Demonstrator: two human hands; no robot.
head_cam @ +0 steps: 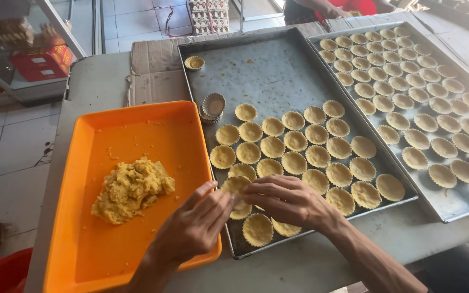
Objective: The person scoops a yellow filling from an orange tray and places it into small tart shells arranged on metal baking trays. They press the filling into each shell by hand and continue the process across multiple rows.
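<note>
My left hand (pixel 194 225) and my right hand (pixel 286 199) meet over the near left corner of a large metal baking tray (pixel 267 76). Together they hold a small tart tin (pixel 235 186) and press yellow dough into it with the fingertips. Several dough-lined tart shells (pixel 294 141) stand in rows on the tray just beyond my hands, and one filled shell (pixel 257 229) sits right below them. To the left an orange plastic tray (pixel 137 127) holds a lump of yellow dough (pixel 131 190).
A small stack of empty fluted tins (pixel 213 106) and a single lined tin (pixel 194 63) lie on the bare far part of the baking tray. A second metal tray (pixel 451 209) full of shells lies to the right. A person in red (pixel 348 6) stands at the far side.
</note>
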